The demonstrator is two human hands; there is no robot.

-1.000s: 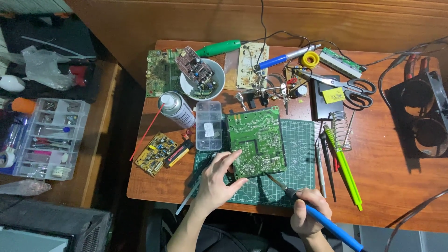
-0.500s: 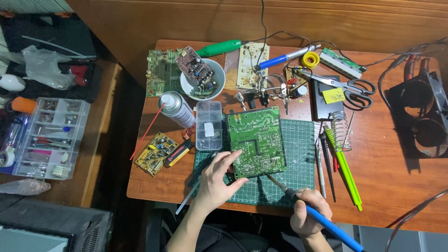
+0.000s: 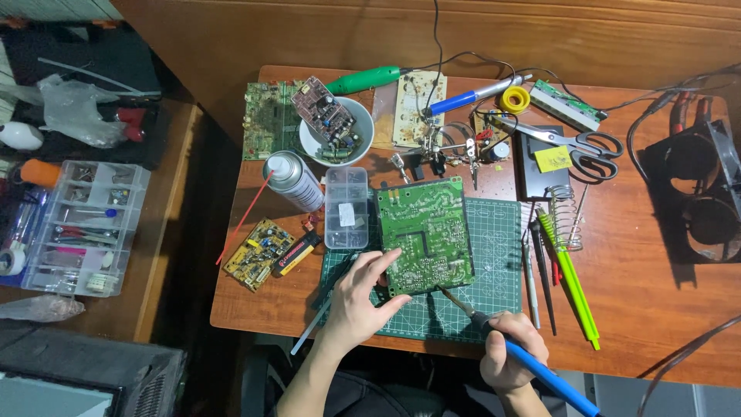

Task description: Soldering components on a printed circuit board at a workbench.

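A green circuit board (image 3: 425,234) lies solder side up on a green cutting mat (image 3: 494,266) near the front of the wooden table (image 3: 656,309). My left hand (image 3: 361,297) rests flat on the mat with its fingertips pressing the board's lower left corner. My right hand (image 3: 509,357) grips a blue-handled soldering iron (image 3: 532,369). Its metal tip touches the board's bottom edge.
A clear parts box (image 3: 346,207), a spray can (image 3: 293,181) and a yellow circuit board (image 3: 258,252) lie left of the mat. A white bowl (image 3: 336,130) holds another board. Scissors (image 3: 575,140), tweezers, green pens (image 3: 570,274) and a coil iron stand (image 3: 567,216) lie right.
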